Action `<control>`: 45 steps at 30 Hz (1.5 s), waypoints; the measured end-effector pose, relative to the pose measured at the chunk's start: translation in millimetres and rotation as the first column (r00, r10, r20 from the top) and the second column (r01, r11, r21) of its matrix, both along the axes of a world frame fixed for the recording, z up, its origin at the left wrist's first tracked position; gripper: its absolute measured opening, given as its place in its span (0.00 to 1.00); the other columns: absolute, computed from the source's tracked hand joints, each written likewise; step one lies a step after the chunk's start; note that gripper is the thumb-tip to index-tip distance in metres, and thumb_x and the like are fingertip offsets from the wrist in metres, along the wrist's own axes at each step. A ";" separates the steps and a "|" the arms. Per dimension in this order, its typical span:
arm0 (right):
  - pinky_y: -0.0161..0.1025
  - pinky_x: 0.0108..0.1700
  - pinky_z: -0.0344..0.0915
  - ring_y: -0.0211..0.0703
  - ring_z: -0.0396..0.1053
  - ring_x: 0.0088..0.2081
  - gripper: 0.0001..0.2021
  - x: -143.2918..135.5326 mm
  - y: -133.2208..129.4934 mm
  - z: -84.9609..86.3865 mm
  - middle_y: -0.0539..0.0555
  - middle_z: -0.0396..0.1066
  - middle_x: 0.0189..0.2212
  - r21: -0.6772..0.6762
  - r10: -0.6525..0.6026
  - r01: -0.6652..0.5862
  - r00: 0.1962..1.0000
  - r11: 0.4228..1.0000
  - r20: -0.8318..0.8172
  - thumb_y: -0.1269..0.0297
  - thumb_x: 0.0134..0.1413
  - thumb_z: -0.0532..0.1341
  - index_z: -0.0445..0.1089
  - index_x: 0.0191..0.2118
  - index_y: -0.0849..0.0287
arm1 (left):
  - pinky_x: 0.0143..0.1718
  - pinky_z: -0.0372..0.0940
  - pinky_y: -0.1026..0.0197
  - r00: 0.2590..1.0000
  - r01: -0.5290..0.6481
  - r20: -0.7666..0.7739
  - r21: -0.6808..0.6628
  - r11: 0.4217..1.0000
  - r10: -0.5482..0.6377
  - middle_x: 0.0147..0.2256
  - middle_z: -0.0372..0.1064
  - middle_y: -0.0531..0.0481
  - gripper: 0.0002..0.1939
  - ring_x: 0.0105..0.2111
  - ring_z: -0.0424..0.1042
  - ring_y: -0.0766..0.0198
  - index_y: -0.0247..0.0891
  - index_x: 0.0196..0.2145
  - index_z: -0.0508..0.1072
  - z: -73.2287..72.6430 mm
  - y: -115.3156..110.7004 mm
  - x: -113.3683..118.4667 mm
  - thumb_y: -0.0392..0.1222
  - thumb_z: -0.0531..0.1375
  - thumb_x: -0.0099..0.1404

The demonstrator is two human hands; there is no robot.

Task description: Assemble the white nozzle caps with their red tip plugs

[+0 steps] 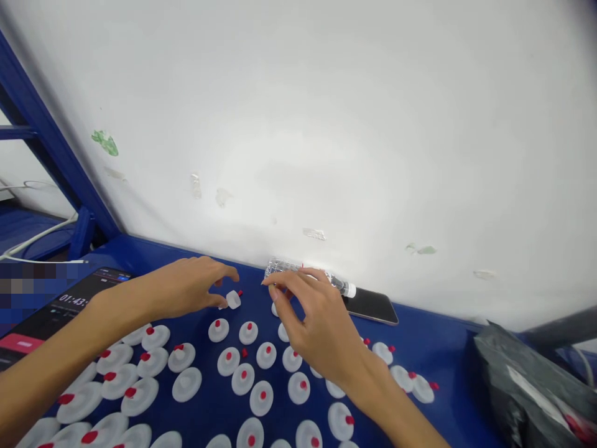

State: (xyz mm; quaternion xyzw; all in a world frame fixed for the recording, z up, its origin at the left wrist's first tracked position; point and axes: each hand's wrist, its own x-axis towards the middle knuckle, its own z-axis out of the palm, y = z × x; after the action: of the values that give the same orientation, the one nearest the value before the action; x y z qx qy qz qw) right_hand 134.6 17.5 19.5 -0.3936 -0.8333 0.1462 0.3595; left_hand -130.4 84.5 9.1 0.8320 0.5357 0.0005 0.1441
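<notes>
My left hand (201, 285) is over the back of the blue table, its thumb and fingers apart. A small white round plastic piece with a red tip (234, 300) lies right at its thumb; I cannot tell whether they touch. To the right, my right hand (310, 308) has its thumb and forefinger pinched together; whatever may be between them is too small to make out. Below both hands, several white discs with red tips (228, 361) are spread over the table. One disc (187, 384) shows no red tip. A loose red bit (245, 353) lies among them.
A clear bottle with a white cap (349, 290) lies behind my right hand, beside a dark phone (373, 307). A larger phone showing a timer (60, 311) is at the left. A dark plastic bag (527, 379) sits at the right. A white wall (326, 137) rises behind the blue table (163, 252).
</notes>
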 end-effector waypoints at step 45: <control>0.45 0.58 0.64 0.37 0.75 0.32 0.08 2.2 5.5 -5.7 0.47 0.82 0.42 0.197 -0.082 0.074 0.996 0.978 0.035 0.68 0.65 0.70 0.76 0.48 0.57 | 0.32 0.56 0.53 0.972 0.139 -0.212 0.161 0.977 -0.103 0.39 0.79 0.48 0.12 0.40 0.80 0.44 0.44 0.38 0.76 -47.5 2.6 28.1 0.30 0.56 0.68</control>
State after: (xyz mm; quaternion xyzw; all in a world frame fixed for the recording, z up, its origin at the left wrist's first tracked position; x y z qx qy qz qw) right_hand 136.8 23.0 13.8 -0.3919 -0.8350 0.0410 0.3840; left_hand -102.4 87.1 -38.4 0.8683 0.4937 -0.0459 0.0150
